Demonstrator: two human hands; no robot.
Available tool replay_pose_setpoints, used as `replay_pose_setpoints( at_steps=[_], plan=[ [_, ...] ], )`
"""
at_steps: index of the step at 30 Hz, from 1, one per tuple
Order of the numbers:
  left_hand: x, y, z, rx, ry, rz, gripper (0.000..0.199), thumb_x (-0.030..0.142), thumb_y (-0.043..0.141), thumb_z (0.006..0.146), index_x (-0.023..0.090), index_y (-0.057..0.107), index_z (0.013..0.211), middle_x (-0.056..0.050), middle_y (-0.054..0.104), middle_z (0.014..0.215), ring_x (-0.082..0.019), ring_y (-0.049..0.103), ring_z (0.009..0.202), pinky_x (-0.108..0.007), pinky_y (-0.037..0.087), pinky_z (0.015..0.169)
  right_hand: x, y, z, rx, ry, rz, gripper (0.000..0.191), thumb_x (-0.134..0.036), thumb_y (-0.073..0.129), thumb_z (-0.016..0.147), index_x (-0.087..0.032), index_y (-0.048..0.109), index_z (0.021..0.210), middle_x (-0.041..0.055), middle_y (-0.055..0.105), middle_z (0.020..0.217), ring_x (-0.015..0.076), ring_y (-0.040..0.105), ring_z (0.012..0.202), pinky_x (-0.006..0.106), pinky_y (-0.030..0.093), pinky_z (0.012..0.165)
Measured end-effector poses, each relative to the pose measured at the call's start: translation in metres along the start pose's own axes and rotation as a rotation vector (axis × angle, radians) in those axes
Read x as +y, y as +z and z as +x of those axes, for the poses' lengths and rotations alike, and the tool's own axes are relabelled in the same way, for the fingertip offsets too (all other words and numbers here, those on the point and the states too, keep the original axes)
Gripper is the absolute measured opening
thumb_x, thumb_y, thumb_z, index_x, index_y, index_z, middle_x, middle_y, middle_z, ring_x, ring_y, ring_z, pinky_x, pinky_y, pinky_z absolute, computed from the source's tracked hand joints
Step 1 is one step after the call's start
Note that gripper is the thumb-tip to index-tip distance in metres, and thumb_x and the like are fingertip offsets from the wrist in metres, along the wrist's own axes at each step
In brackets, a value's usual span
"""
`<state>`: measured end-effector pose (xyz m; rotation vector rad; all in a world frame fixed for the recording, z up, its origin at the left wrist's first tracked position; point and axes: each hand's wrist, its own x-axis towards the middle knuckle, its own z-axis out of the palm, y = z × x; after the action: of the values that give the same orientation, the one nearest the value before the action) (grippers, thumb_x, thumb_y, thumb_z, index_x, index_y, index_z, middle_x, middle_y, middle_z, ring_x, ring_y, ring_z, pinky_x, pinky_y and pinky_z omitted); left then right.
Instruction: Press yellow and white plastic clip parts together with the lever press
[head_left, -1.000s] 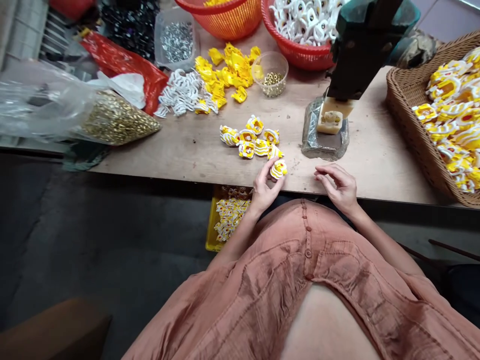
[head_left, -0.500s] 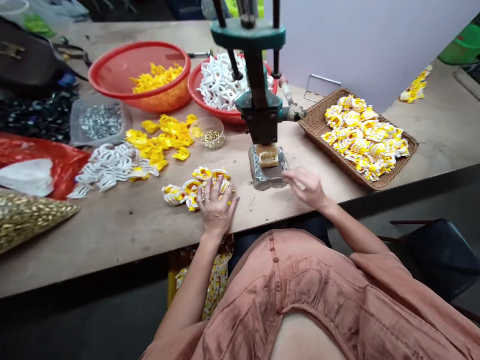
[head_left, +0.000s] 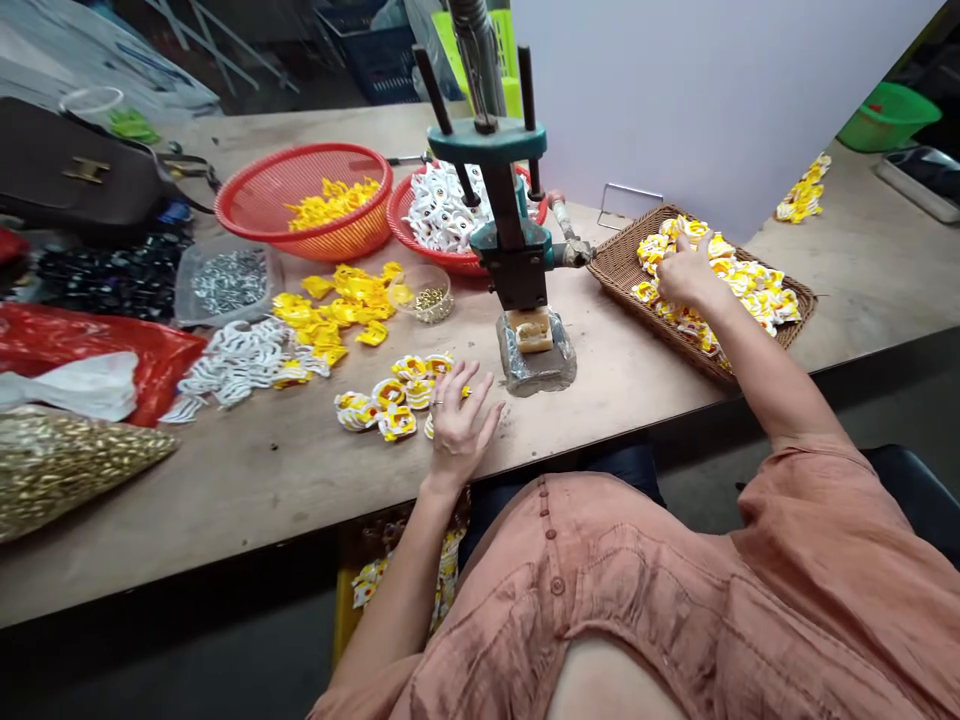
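My left hand is held palm down with fingers spread, its fingertips at the right edge of a small group of yellow-and-white ring-shaped pieces on the table. My right hand is over a brown wicker basket, down at a heap of yellow-and-white pieces. Its fingers are curled, partly hidden, and what they hold, if anything, does not show. Between my hands stands a press with a cream-coloured block on its base.
Behind are a red basket of yellow pieces and a red basket of white pieces. To the left lie loose yellow parts, white strips, a tub of metal parts and a bag of gold bits. A small cup holds brass-coloured bits.
My right hand has moved from beside the press base to the heap in the wicker basket. My left hand has slid slightly right, uncovering more ring-shaped pieces. The view has shifted a little.
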<state>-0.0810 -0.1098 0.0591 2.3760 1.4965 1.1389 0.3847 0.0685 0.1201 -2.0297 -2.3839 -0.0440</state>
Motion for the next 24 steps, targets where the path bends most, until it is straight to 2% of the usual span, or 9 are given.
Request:
replay_pose_setpoints(
  at_steps=[3, 6, 8, 11, 13, 17, 20, 22, 24],
  plan=[
    [0.008, -0.006, 0.005, 0.0, -0.012, -0.067, 0.039, 0.034, 0.067, 0.102, 0.029, 0.073, 0.14, -0.013, 0.069, 0.15, -0.033, 0.062, 0.148, -0.057, 0.049, 0.127, 0.006, -0.008, -0.006, -0.084, 0.026, -0.026, 0.014, -0.022, 0.075, 0.088, -0.013, 0.077, 0.077, 0.0178, 0.079, 0.103, 0.0462, 0.046, 0.143, 0.09, 0.017, 0.12],
    [0.013, -0.01, 0.007, 0.026, -0.076, -0.134, 0.034, 0.035, 0.065, 0.104, 0.028, 0.075, 0.135, -0.012, 0.073, 0.143, -0.03, 0.07, 0.136, -0.052, 0.055, 0.12, 0.012, -0.019, -0.014, -0.052, 0.014, 0.006, 0.021, -0.032, 0.078, 0.092, -0.012, 0.078, 0.084, 0.0156, 0.079, 0.1, 0.0425, 0.051, 0.139, 0.088, 0.02, 0.119],
    [0.017, -0.01, 0.011, 0.053, -0.102, -0.197, 0.031, 0.035, 0.066, 0.104, 0.026, 0.077, 0.132, -0.012, 0.076, 0.138, -0.028, 0.073, 0.129, -0.05, 0.058, 0.117, 0.014, -0.027, -0.02, 0.05, 0.006, 0.101, 0.03, -0.04, 0.077, 0.094, -0.01, 0.079, 0.093, 0.0167, 0.078, 0.102, 0.0396, 0.054, 0.136, 0.083, 0.024, 0.119],
    [0.029, -0.002, 0.021, 0.099, -0.139, -0.323, 0.028, 0.035, 0.07, 0.103, 0.025, 0.08, 0.127, -0.01, 0.079, 0.13, -0.026, 0.075, 0.122, -0.048, 0.06, 0.114, 0.003, -0.039, -0.033, 0.31, -0.01, 0.357, 0.036, -0.044, 0.08, 0.092, -0.012, 0.078, 0.108, 0.0174, 0.078, 0.117, 0.0355, 0.06, 0.131, 0.069, 0.038, 0.12],
    [0.042, 0.008, 0.029, 0.105, -0.198, -0.459, 0.027, 0.037, 0.071, 0.102, 0.024, 0.081, 0.124, -0.01, 0.079, 0.125, -0.024, 0.076, 0.118, -0.044, 0.062, 0.11, -0.019, -0.042, -0.045, 0.422, -0.076, 0.585, 0.04, -0.045, 0.084, 0.087, -0.018, 0.076, 0.116, 0.0135, 0.077, 0.123, 0.0311, 0.066, 0.123, 0.057, 0.05, 0.116],
    [0.076, 0.036, 0.042, 0.004, -0.269, -0.832, 0.041, 0.04, 0.076, 0.098, 0.025, 0.077, 0.137, -0.012, 0.071, 0.134, -0.022, 0.078, 0.112, -0.036, 0.068, 0.098, -0.096, -0.023, -0.08, 0.381, -0.256, 1.0, 0.049, -0.055, 0.087, 0.084, -0.024, 0.074, 0.119, 0.0073, 0.077, 0.118, 0.0231, 0.073, 0.106, 0.039, 0.061, 0.097],
    [0.087, 0.054, 0.044, 0.008, -0.317, -0.896, 0.053, 0.042, 0.083, 0.092, 0.027, 0.073, 0.143, -0.011, 0.068, 0.137, -0.023, 0.076, 0.116, -0.036, 0.068, 0.101, -0.157, 0.004, -0.104, 0.343, -0.309, 1.121, 0.048, -0.06, 0.09, 0.082, -0.023, 0.077, 0.111, 0.0059, 0.077, 0.102, 0.0209, 0.072, 0.093, 0.036, 0.062, 0.088],
    [0.082, 0.062, 0.042, 0.074, -0.386, -0.879, 0.05, 0.043, 0.083, 0.091, 0.025, 0.076, 0.137, -0.01, 0.07, 0.131, -0.024, 0.074, 0.119, -0.036, 0.067, 0.102, -0.185, 0.022, -0.112, 0.322, -0.325, 1.207, 0.049, -0.062, 0.088, 0.083, -0.024, 0.079, 0.114, 0.0066, 0.077, 0.103, 0.0218, 0.073, 0.094, 0.038, 0.063, 0.09],
    [0.069, 0.068, 0.039, 0.141, -0.44, -0.886, 0.047, 0.043, 0.084, 0.089, 0.022, 0.078, 0.131, -0.01, 0.071, 0.126, -0.025, 0.073, 0.121, -0.036, 0.066, 0.103, -0.204, 0.038, -0.113, 0.348, -0.317, 1.283, 0.046, -0.06, 0.084, 0.089, -0.026, 0.079, 0.119, 0.0076, 0.077, 0.109, 0.0227, 0.074, 0.099, 0.041, 0.064, 0.093]
  ],
)
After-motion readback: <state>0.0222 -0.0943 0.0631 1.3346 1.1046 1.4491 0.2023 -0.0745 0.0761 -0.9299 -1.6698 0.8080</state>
